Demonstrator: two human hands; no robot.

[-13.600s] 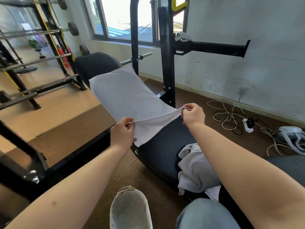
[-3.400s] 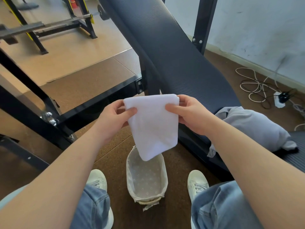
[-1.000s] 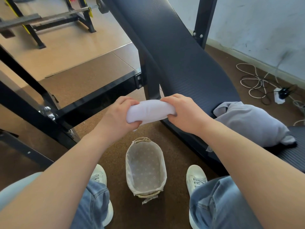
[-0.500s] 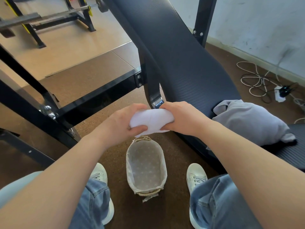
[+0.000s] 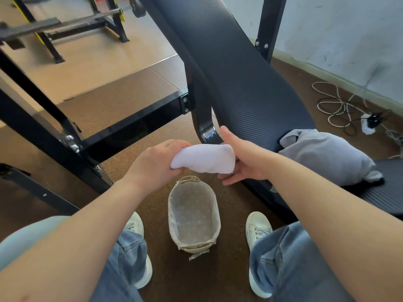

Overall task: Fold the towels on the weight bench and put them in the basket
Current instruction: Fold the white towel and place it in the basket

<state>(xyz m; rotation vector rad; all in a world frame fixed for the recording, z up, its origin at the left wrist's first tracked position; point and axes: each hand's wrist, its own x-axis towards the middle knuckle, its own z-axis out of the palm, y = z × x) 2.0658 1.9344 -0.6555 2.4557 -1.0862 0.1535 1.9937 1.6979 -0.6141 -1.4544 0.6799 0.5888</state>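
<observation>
A white towel [image 5: 204, 158], folded and rolled into a short bundle, hangs in the air just above the far end of the basket [image 5: 174, 223]. My left hand [image 5: 153, 162] grips its left end. My right hand [image 5: 242, 159] cups its right end with the fingers spread under it. The basket is a small oval one with a dotted cloth lining, standing on the brown floor between my feet, with nothing in it. A crumpled grey towel [image 5: 327, 155] lies on the black weight bench [image 5: 235, 75] to my right.
The bench's black frame bars [image 5: 130, 125] cross the floor left of the basket. White cables and a power strip [image 5: 368, 124] lie by the wall at the right. My white shoes [image 5: 257, 227] flank the basket. A barbell rack [image 5: 72, 22] stands far left.
The rolled towel has come down toward the basket over the last second. My right hand has loosened from a full grip to open fingers under the towel's end.
</observation>
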